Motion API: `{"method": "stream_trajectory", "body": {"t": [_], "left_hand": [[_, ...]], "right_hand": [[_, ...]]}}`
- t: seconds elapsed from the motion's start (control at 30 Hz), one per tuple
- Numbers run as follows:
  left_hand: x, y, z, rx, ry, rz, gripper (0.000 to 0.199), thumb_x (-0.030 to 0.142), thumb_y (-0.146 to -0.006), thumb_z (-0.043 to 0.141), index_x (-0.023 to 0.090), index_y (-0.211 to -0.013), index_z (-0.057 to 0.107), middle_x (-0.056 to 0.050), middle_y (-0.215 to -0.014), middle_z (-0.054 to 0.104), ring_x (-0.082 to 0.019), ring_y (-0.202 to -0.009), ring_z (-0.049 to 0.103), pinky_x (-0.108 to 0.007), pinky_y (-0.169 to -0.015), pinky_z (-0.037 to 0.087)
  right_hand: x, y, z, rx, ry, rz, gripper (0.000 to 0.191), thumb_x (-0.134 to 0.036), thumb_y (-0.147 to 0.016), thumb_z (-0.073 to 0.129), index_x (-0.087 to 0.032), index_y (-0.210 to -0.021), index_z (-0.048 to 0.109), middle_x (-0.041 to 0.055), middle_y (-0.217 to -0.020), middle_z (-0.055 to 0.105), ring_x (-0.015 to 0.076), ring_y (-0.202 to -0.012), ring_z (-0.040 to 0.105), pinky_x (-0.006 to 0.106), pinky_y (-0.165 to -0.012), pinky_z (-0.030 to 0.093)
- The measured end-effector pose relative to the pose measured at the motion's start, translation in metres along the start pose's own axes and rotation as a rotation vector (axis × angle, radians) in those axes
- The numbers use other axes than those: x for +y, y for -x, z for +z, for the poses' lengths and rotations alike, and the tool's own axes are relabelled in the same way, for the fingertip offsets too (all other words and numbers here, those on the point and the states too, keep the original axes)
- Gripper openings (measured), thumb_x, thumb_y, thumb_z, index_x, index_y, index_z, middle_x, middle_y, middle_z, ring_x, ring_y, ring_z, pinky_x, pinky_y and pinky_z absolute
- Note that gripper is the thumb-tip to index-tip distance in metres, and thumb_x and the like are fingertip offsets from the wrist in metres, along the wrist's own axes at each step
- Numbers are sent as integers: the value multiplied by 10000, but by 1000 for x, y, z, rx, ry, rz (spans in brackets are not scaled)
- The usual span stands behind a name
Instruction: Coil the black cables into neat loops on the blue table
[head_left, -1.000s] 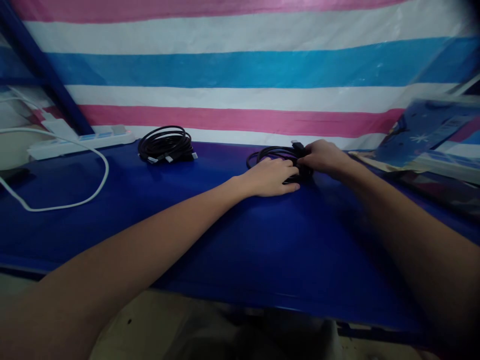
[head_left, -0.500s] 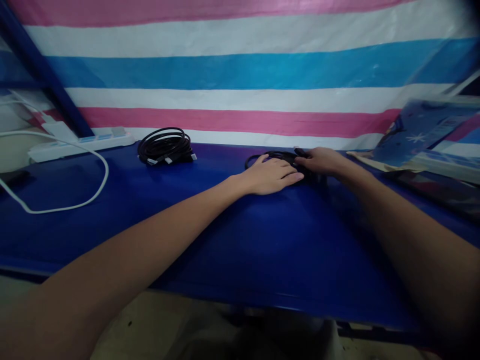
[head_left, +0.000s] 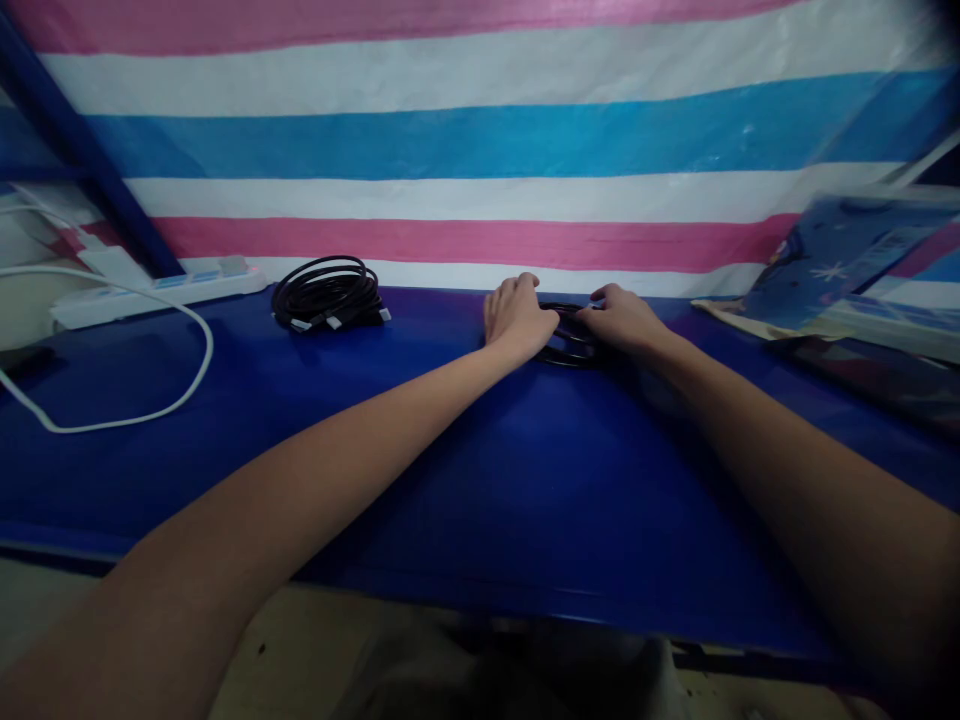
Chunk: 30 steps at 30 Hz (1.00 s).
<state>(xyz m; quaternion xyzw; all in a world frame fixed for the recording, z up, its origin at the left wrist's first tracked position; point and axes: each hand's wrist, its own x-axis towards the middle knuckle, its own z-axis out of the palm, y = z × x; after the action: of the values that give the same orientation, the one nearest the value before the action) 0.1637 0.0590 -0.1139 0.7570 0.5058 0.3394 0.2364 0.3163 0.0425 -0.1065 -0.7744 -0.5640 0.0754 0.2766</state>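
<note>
A coiled black cable (head_left: 568, 350) lies on the blue table (head_left: 540, 480) near its back edge, between my two hands. My left hand (head_left: 517, 315) is curled round the left side of the coil, with thumb and fingers closed on it. At the coil's right side my right hand (head_left: 621, 318) grips it, thumb toward the middle; the fingertips are partly hidden. A second black cable coil (head_left: 330, 293) with several light-tipped connectors rests farther left, apart from both hands.
On the left sit a white power strip (head_left: 161, 297) and a looping white cord (head_left: 202, 370). A blue printed package (head_left: 840, 260) and a dark flat object (head_left: 870, 375) lie at the right. Behind hangs a striped sheet (head_left: 450, 140).
My left hand has gone from lying flat over the coil to curling round its left side. My right hand has shifted slightly left and turned; the dark piece at its fingertips no longer shows.
</note>
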Motion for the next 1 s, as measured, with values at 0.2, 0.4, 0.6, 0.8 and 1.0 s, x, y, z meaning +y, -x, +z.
{"method": "stream_trajectory", "body": {"t": [0.2,0.4,0.6,0.8,1.0], "left_hand": [[-13,-8,-6,-59,-51,-69,528,148,-798,423,113,-1324,388,-202,-1352,511,-271,-1220,521,-376,-934,478],[-28,-28,-1,-56,43,8,492,73,-813,297,142,-1278,443,-141,-1358,532,-170,-1217,534,-301,-925,488],[-21,-26,0,-108,42,88,522,46,-703,459,134,-1215,507,-162,-1358,525,-270,-1265,483,-420,-1054,396],[-31,-31,-2,-29,190,29,483,174,-762,477,139,-1243,453,-154,-1372,504,-230,-1229,510,-342,-982,452],[-28,-32,0,-65,298,173,442,195,-741,516,149,-1181,520,-106,-1349,533,-183,-1237,495,-281,-1021,412]], "right_hand": [[-2,-2,13,1,-233,-8,597,-251,-740,542,-110,-1310,432,185,-1190,574,262,-987,586,367,-755,512],[-1,0,17,-24,-405,-100,635,-118,-701,482,-167,-1330,404,131,-1330,519,206,-1054,581,296,-808,514],[4,-3,13,-91,-343,-86,708,-109,-669,556,-156,-1361,409,149,-1345,521,234,-996,591,343,-802,512],[5,-4,4,-29,-268,34,756,-268,-737,585,-75,-1420,325,209,-1159,613,269,-943,613,373,-745,506],[0,-2,-6,1,-156,-49,612,-313,-771,551,-72,-1328,472,196,-1107,637,277,-956,616,385,-771,502]]}}
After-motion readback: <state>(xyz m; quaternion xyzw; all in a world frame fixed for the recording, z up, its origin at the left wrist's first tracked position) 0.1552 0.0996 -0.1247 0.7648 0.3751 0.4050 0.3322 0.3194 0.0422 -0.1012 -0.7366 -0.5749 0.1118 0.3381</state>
